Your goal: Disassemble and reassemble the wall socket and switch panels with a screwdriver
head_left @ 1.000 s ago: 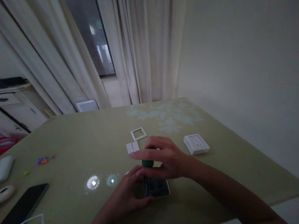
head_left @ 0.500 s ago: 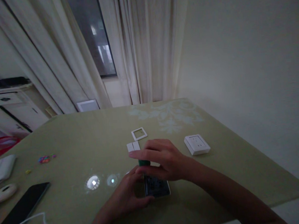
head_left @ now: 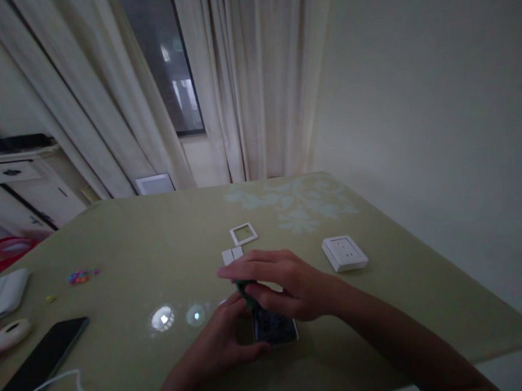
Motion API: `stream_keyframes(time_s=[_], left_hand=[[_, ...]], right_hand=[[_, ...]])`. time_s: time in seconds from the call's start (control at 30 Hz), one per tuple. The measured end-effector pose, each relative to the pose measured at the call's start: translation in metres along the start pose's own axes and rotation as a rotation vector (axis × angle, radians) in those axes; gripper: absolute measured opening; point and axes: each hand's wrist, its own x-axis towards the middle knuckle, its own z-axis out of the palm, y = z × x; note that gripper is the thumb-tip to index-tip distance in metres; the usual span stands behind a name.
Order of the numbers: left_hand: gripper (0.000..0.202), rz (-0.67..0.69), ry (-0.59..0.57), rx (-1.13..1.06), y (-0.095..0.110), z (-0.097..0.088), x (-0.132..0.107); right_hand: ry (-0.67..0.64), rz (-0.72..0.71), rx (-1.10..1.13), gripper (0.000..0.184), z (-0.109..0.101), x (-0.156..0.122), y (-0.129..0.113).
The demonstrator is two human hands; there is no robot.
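Note:
My right hand (head_left: 290,285) is closed around the green handle of a screwdriver (head_left: 245,289); the shaft and tip are hidden behind my fingers. Below it lies a dark, square switch base (head_left: 276,329) with a pale edge, near the front of the table. My left hand (head_left: 230,336) grips this base from its left side, thumb at the near corner and fingers at the far one. Just beyond my right fingertips are white switch buttons (head_left: 228,257), partly covered by the hand. Behind them a white square frame (head_left: 246,241) lies flat.
A white wall socket (head_left: 344,253) on a thick box sits to the right. At left are a black phone (head_left: 43,357), a white cable (head_left: 79,384), a round white object (head_left: 10,335), a white case (head_left: 4,294) and small coloured pieces (head_left: 78,277). A wall borders the table's right side.
The green handle now leans further to the left, and my right fingers have rolled over it and shifted slightly left. My left hand and the switch base have stayed in place.

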Motion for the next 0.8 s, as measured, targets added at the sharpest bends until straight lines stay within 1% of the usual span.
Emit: stream_keyframes(time_s=[0.07, 0.1, 0.13, 0.17, 0.27, 0.3, 0.4, 0.43, 0.47, 0.5, 0.57, 0.6, 0.67, 0.7, 0.73, 0.77, 0.8], left_hand=[[0.052, -0.017, 0.013, 0.021, -0.0025, 0.0006, -0.0006], [0.056, -0.025, 0.018, 0.028, -0.0034, 0.0009, -0.0008], [0.058, -0.030, 0.018, 0.031, -0.0039, 0.0012, -0.0009], [0.057, -0.032, 0.013, 0.030, -0.0040, 0.0014, -0.0009], [0.045, -0.025, -0.005, 0.020, -0.0033, 0.0018, -0.0008], [0.044, -0.025, 0.001, 0.022, -0.0034, 0.0019, -0.0010], [0.051, -0.037, 0.028, 0.035, -0.0049, 0.0024, -0.0020], [0.051, -0.038, 0.028, 0.036, -0.0056, 0.0024, -0.0023], [0.049, -0.031, 0.019, 0.032, -0.0061, 0.0023, -0.0025], [0.047, -0.022, 0.006, 0.024, -0.0064, 0.0021, -0.0025], [0.049, -0.007, -0.009, 0.008, -0.0068, 0.0016, -0.0021], [0.052, -0.003, -0.011, 0.009, -0.0069, 0.0015, -0.0018], [0.058, -0.005, -0.006, 0.024, -0.0071, 0.0016, -0.0012], [0.060, -0.005, -0.001, 0.031, -0.0072, 0.0018, -0.0010], [0.060, -0.005, -0.001, 0.033, -0.0071, 0.0019, -0.0009], [0.058, -0.007, -0.004, 0.027, -0.0067, 0.0019, -0.0009], [0.055, -0.010, -0.009, 0.017, -0.0061, 0.0019, -0.0009]], right_hand=[[0.104, 0.013, -0.071, 0.032, 0.0006, -0.0002, 0.0005], [0.161, 0.017, -0.131, 0.033, 0.0009, -0.0006, 0.0008], [0.189, 0.021, -0.168, 0.036, 0.0010, -0.0009, 0.0010], [0.175, 0.027, -0.164, 0.038, 0.0007, -0.0011, 0.0011], [0.022, 0.048, -0.011, 0.042, -0.0010, -0.0010, 0.0009], [0.025, 0.049, -0.006, 0.040, -0.0012, -0.0009, 0.0009], [0.148, 0.035, -0.144, 0.034, -0.0002, -0.0008, 0.0015], [0.159, 0.030, -0.165, 0.035, 0.0002, -0.0008, 0.0016], [0.133, 0.028, -0.143, 0.036, 0.0005, -0.0008, 0.0017], [0.081, 0.027, -0.085, 0.039, 0.0008, -0.0008, 0.0018], [-0.008, 0.032, 0.028, 0.045, 0.0015, -0.0010, 0.0021], [-0.009, 0.036, 0.036, 0.044, 0.0021, -0.0012, 0.0023], [0.071, 0.044, -0.033, 0.037, 0.0034, -0.0017, 0.0028], [0.116, 0.044, -0.073, 0.037, 0.0035, -0.0017, 0.0028], [0.134, 0.045, -0.088, 0.038, 0.0032, -0.0015, 0.0026], [0.115, 0.047, -0.069, 0.039, 0.0024, -0.0011, 0.0021], [0.068, 0.050, -0.026, 0.040, 0.0012, -0.0008, 0.0014]])
